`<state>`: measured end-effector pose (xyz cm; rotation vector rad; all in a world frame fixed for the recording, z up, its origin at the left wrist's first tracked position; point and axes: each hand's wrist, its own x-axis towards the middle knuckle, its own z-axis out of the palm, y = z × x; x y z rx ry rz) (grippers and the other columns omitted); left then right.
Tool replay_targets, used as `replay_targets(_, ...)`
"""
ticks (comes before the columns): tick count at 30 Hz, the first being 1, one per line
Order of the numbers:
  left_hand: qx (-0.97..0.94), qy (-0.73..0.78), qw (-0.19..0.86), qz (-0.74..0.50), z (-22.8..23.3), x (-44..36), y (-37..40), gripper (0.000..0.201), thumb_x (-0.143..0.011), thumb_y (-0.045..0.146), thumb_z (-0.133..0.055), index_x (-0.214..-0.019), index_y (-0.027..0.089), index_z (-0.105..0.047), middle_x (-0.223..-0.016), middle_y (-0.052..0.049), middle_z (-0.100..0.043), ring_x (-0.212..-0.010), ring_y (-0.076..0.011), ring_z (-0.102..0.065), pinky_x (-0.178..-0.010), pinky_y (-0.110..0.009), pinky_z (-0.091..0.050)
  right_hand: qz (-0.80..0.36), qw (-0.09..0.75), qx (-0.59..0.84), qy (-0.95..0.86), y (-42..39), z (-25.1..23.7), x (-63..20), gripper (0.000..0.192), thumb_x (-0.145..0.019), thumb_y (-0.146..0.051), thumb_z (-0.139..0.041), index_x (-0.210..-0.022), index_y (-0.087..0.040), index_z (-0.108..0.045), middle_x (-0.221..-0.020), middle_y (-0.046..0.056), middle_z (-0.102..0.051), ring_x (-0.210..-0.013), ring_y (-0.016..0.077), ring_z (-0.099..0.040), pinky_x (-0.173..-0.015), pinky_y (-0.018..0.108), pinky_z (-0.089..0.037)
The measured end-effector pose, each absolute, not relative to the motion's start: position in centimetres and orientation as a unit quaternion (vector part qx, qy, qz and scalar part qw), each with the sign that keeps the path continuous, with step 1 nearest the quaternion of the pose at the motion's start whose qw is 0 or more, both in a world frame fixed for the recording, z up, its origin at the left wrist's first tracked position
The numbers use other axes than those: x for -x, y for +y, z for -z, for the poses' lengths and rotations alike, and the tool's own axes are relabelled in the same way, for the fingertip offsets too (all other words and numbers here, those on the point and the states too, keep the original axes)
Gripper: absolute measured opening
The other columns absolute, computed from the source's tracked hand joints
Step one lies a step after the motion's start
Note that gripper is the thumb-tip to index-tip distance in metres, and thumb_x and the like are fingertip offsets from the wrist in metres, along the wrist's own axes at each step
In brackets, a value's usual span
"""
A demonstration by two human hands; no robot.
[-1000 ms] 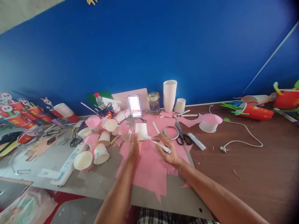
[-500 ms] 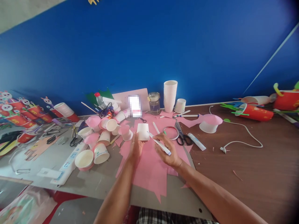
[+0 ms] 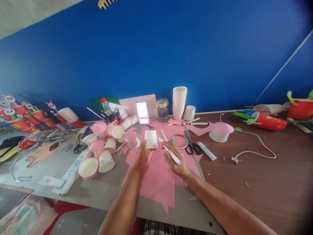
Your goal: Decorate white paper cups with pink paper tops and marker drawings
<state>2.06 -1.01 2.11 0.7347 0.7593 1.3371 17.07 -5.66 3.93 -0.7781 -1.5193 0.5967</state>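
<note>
My left hand point(image 3: 142, 156) holds a small white paper cup point(image 3: 150, 139) upside down, its flat bottom toward me, above a sheet of pink paper point(image 3: 158, 176). My right hand point(image 3: 176, 160) grips a white marker point(image 3: 170, 152) with its tip close to the cup's right edge. Both hands hover over the pink sheet near the table's middle.
Black scissors point(image 3: 191, 146), a tape ring point(image 3: 179, 141) and a glue tube point(image 3: 206, 150) lie right of my hands. A tall cup stack point(image 3: 179, 102) and a jar point(image 3: 163, 109) stand at the back. Loose pink-covered cups point(image 3: 105, 143) and a power strip point(image 3: 73, 168) lie left. A white cable point(image 3: 256, 143) runs right.
The cup has shifted slightly to the right in my left hand and the marker tip has stayed near it. The view has tilted a little.
</note>
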Motion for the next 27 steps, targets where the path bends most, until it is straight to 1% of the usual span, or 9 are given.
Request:
replay_targets(5,-0.317,0.323,0.665,-0.594,-2.35,-2.12,-1.06,0.045,-0.079,0.054,-0.064,-0.101,0.015,-0.066,-0.105,-0.012,-0.069,-0.106,-0.027,-0.062,-0.085,-0.037,-0.05,-0.276,0.617,0.349,-0.649,-5.65,-3.58,-17.09,0.022,-0.094,-0.036,-0.049,-0.106,-0.023,-0.062,-0.086,0.005,-0.066,-0.076,0.018,-0.063,-0.069,0.031,-0.051)
replay_targets(10,-0.309,0.333,0.664,-0.594,-2.54,-2.23,-1.1,0.046,-0.078,0.055,-0.064,-0.099,0.014,-0.066,-0.096,-0.011,-0.07,-0.102,-0.0276,-0.064,-0.083,-0.038,-0.05,-0.282,0.622,0.334,-0.649,-5.71,-3.86,-17.09,0.021,-0.094,-0.034,-0.051,-0.105,-0.022,-0.064,-0.085,0.005,-0.067,-0.075,0.0176,-0.063,-0.068,0.031,-0.051)
replay_targets(14,-0.333,0.328,0.658,-0.59,-2.72,-2.28,-1.34,0.045,-0.081,0.055,-0.061,-0.102,0.016,-0.065,-0.098,-0.011,-0.07,-0.103,-0.0277,-0.062,-0.084,-0.038,-0.05,-0.263,0.625,0.304,-0.669,-5.68,-4.02,-17.07,0.016,-0.093,-0.029,-0.053,-0.096,-0.022,-0.066,-0.081,0.004,-0.068,-0.072,0.0166,-0.063,-0.068,0.031,-0.051)
replay_targets(17,-0.342,0.326,0.655,-0.59,-2.76,-2.26,-1.45,0.042,-0.085,0.055,-0.056,-0.104,0.018,-0.064,-0.1,-0.01,-0.069,-0.106,-0.0282,-0.06,-0.086,-0.039,-0.048,-0.257,0.616,0.304,-0.679,-5.72,-3.89,-17.06,0.015,-0.093,-0.029,-0.051,-0.094,-0.022,-0.065,-0.081,0.005,-0.068,-0.071,0.0168,-0.063,-0.069,0.032,-0.052)
replay_targets(20,-0.347,0.334,0.649,-0.588,-2.68,-2.2,-1.42,0.041,-0.087,0.055,-0.052,-0.103,0.019,-0.063,-0.102,-0.01,-0.069,-0.108,-0.0287,-0.059,-0.087,-0.04,-0.048,-0.26,0.605,0.326,-0.679,-5.8,-3.63,-17.02,0.016,-0.093,-0.029,-0.049,-0.096,-0.022,-0.063,-0.083,0.005,-0.068,-0.071,0.017,-0.063,-0.067,0.031,-0.052)
replay_targets(24,-0.349,0.332,0.649,-0.589,-2.5,-2.12,-1.29,0.044,-0.085,0.057,-0.054,-0.104,0.018,-0.062,-0.105,-0.011,-0.068,-0.109,-0.0296,-0.059,-0.086,-0.041,-0.048,-0.253,0.622,0.348,-0.654,-5.78,-3.42,-16.91,0.013,-0.091,-0.027,-0.051,-0.1,-0.022,-0.06,-0.086,0.005,-0.066,-0.076,0.0172,-0.062,-0.068,0.03,-0.052)
replay_targets(27,-0.337,0.331,0.663,-0.581,-2.35,-2.04,-1.2,0.041,-0.086,0.054,-0.054,-0.101,0.017,-0.063,-0.103,-0.012,-0.069,-0.108,-0.0305,-0.059,-0.084,-0.04,-0.048,-0.262,0.629,0.362,-0.636,-5.68,-3.45,-16.83,0.013,-0.09,-0.026,-0.053,-0.1,-0.022,-0.06,-0.086,0.004,-0.065,-0.078,0.0177,-0.062,-0.069,0.031,-0.051)
